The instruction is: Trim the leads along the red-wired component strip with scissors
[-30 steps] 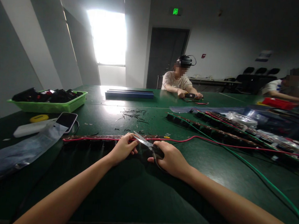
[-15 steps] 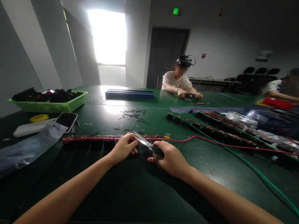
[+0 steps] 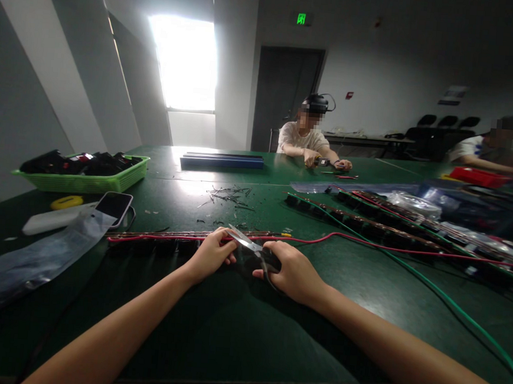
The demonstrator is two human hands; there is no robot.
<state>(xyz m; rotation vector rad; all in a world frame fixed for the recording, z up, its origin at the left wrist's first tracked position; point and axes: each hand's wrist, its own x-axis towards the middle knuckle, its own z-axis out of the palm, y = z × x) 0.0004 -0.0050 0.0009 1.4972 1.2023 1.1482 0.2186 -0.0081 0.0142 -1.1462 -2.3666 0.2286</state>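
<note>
My right hand (image 3: 294, 272) is closed around the black handles of a pair of scissors (image 3: 249, 243). Their blades point left, across a red wire (image 3: 312, 241) and close to my left fingertips. My left hand (image 3: 213, 253) is closed in a pinch on the red wire, where it runs along a row of black parts (image 3: 159, 244) with copper-coloured wires. Exactly what lies between the blades is too small to make out. A small yellow piece (image 3: 285, 235) lies beside the wire, right of the blades.
Black clippings (image 3: 229, 197) are scattered beyond my hands. On the left stand a green basket (image 3: 83, 184) of black parts, a phone (image 3: 114, 205) and a plastic bag (image 3: 42, 258). More wired rows (image 3: 360, 224) and a green wire (image 3: 435, 289) lie right. A co-worker (image 3: 308, 134) sits opposite.
My hands and the scissors look the same as before. Across the table, the co-worker's hands and the dark tool in them have shifted slightly.
</note>
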